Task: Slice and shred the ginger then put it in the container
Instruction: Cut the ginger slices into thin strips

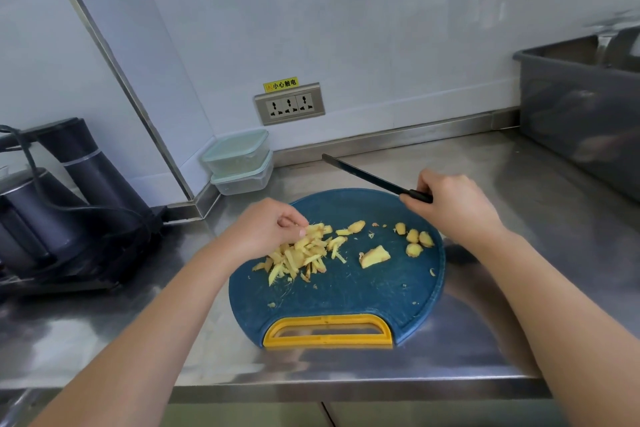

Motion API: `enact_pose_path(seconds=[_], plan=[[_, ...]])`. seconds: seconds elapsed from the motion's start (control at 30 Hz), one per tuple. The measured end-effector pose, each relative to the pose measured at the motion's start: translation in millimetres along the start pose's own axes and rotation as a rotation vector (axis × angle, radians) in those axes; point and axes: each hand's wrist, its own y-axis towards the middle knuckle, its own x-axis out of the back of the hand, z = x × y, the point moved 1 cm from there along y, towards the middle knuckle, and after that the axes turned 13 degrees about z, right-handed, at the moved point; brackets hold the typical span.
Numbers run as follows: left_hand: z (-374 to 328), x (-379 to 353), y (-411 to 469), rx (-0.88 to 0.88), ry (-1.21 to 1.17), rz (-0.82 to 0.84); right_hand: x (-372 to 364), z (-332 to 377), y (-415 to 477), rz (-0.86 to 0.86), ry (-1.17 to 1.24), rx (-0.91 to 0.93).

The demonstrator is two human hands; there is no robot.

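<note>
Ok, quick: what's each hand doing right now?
Left hand: fingers curled, pinching the ginger shreds on the board.
Right hand: gripping the knife by its handle.

Well left of the left hand (pixel 266 230), dark cylindrical appliances (pixel 69 191) sit on the steel tabletop (pixel 519 177). Right of the right hand (pixel 457 206) stands a grey bin (pixel 581 114). Beyond both hands, a triple wall socket (pixel 290 103).

Kitchen: steel counter (pixel 485 184), chopping board (pixel 346 295).
</note>
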Motion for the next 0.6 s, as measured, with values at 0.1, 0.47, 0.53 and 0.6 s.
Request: enact_pose_path(seconds=[0.1,0.47,0.53,0.6], plan=[[-14,5,13,-0.01,0.01,-0.057,0,-1,0,0.006,-0.005,-0.007],[-59,-30,72,-0.072,0.107,0.135,7,-8,0,-0.034,0.04,-0.043],[-58,-32,71,-0.081,0.106,0.148,7,-7,0,-0.012,0.036,-0.049],[-59,-31,68,-0.106,0.104,0.149,7,-7,0,0.004,0.032,-0.052]])
